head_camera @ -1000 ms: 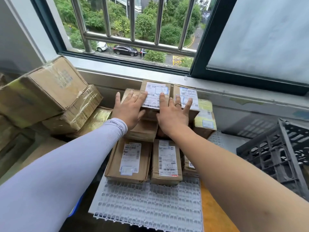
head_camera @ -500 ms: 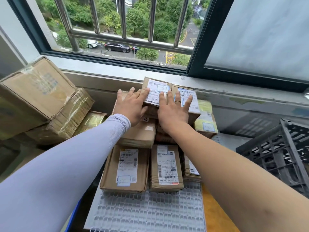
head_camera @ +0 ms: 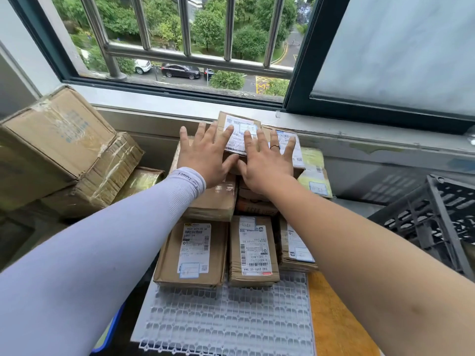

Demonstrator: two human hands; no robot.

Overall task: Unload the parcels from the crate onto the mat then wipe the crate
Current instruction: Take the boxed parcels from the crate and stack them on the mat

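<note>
Both hands lay flat with fingers spread on top of the parcel pile by the window. The left hand point(head_camera: 205, 155), its arm in a pale lilac sleeve point(head_camera: 108, 242), pressed palm-down with its fingertips reaching onto the top parcel point(head_camera: 239, 132), the one with a white shipping label facing up. The right hand point(head_camera: 267, 160), bare-armed and wearing a ring point(head_camera: 274, 146), rested just beside it, thumbs almost touching, its fingers over that same parcel and the neighbouring labelled parcel point(head_camera: 290, 145) to the right. Neither hand gripped anything; they simply pressed down.

The parcels were stacked on a white grid mat point(head_camera: 226, 319), pushed up near the window ledge point(head_camera: 359, 140). At the front of the pile sat three flat parcels side by side: a wide brown one point(head_camera: 192, 253), a narrower one point(head_camera: 253, 250) touching it, and a third point(head_camera: 295, 245) partly hidden by the right forearm. A yellowish packet point(head_camera: 314, 173) leaned at the right rear of the pile.

The dark plastic crate point(head_camera: 434, 217) stood apart at the right, tipped at an angle; what it held could not be seen. To the left, larger taped cartons point(head_camera: 64, 150) were heaped against the wall. An orange surface point(head_camera: 334, 319) showed beside the mat.
</note>
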